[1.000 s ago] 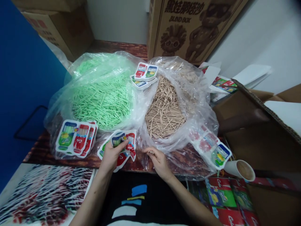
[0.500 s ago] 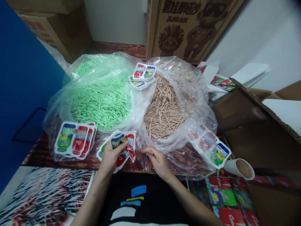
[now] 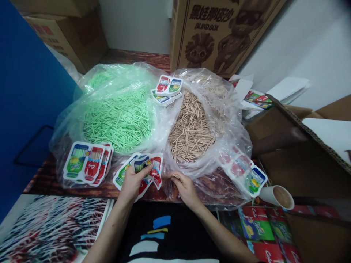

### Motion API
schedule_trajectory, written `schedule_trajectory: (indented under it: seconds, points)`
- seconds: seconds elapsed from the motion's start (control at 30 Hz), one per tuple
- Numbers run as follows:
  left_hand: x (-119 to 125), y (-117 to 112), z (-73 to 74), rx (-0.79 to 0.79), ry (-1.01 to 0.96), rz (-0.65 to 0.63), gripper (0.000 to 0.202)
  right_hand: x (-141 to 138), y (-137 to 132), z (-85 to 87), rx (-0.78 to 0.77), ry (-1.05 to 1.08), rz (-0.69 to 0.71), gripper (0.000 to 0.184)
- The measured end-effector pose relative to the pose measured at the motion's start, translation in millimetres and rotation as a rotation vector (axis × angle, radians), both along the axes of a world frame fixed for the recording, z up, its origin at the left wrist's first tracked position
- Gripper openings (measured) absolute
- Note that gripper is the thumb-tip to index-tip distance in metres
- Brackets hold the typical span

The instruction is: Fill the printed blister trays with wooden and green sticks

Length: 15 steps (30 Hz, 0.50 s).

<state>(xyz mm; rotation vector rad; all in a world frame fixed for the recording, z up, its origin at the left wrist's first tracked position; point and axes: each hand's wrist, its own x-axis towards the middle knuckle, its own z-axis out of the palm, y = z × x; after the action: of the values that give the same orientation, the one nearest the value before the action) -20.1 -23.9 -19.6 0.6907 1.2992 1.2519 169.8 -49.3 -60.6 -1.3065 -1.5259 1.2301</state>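
My left hand (image 3: 133,183) grips a soda-bottle-shaped blister pack (image 3: 156,171), green and blue on one half and red on the other, thumb on top. Similar packs (image 3: 118,179) lie under that hand. Held between the closed fingers of my right hand (image 3: 184,188) is a small bundle of brown sticks (image 3: 176,176). Just beyond that hand, a clear plastic bag (image 3: 219,113) lies open on a heap of brown sticks (image 3: 190,135). To its left, another bag holds a heap of light green sticks (image 3: 117,117).
A stack of packs (image 3: 79,162) lies at the left, and more packs (image 3: 168,84) rest between the bags. At the right are a paper cup (image 3: 279,197) of brown contents and an open carton (image 3: 296,153). A large cardboard box (image 3: 208,36) stands behind.
My left hand has shifted slightly right with the pack, nearer my right hand. The right hand stays almost in place with its sticks.
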Motion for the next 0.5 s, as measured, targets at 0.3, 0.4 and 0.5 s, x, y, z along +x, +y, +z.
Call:
schedule_trajectory:
  seconds: [0.3,0.4,0.5]
  points:
    - [1,-3,2.5,-0.022,0.029,-0.016,0.02,-4,0,9.4,-0.063,0.02,-0.031,0.016]
    - [1,-4,6.0,-0.031,0.072,-0.049,0.018,0,10,23.7,-0.064,0.099,-0.06,0.015]
    - [2,-6,6.2,-0.032,0.071,-0.077,0.018,15,32,39.6,-0.015,0.199,-0.164,0.012]
